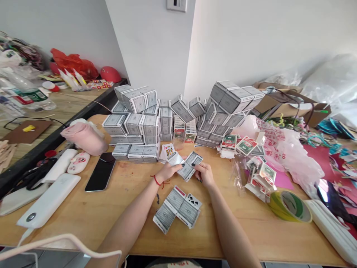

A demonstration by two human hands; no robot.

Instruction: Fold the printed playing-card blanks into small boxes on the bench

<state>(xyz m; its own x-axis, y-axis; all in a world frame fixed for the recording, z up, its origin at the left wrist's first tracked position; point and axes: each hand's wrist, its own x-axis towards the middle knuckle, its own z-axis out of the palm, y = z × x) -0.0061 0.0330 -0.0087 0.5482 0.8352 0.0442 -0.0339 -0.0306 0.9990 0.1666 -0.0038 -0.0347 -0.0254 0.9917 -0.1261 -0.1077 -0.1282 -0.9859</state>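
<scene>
Grey-backed playing cards [186,172] are held between my two hands, overlapping and joined at angles. My left hand [169,171], with a red string at the wrist, pinches them on the left with its thumb on top. My right hand [205,173] grips their right edge with closed fingers. Below, on the table, lies a group of interlocked playing cards [175,209], mostly backs up, with a ten of spades [193,201] showing. Just beyond my left hand is a small pile of cards with a face card [168,149] up.
Blocks folded from cards [136,124] are stacked at the back left, more card blocks [225,106] at the back right. A phone [100,172] and power bank [50,201] lie left. Torn card boxes [260,175] and yellow tape [290,206] sit right.
</scene>
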